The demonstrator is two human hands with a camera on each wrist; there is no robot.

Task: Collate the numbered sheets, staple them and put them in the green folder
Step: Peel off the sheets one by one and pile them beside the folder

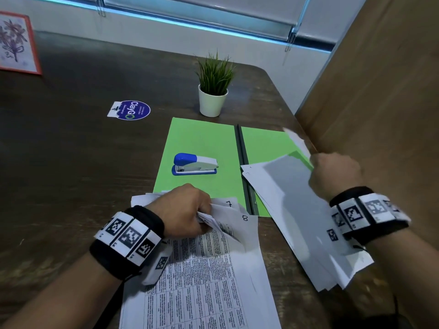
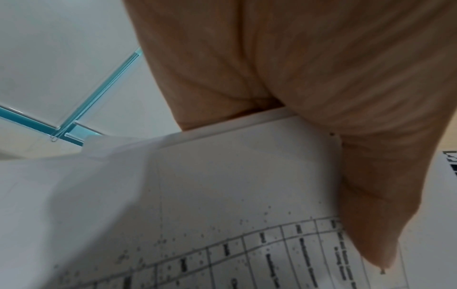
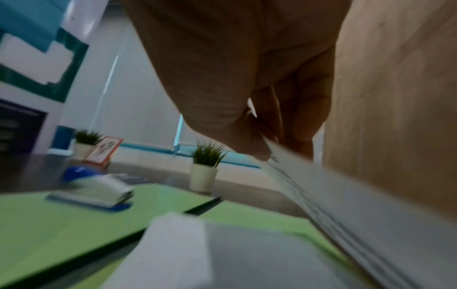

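Dark wooden table bearing an open green folder, with a blue-and-white stapler on its left leaf. Left hand curls around crumpled numbered sheets marked 7 and 8 at the near edge. Right hand pinches a tilted paper stack over the right leaf. Potted plant stands behind.
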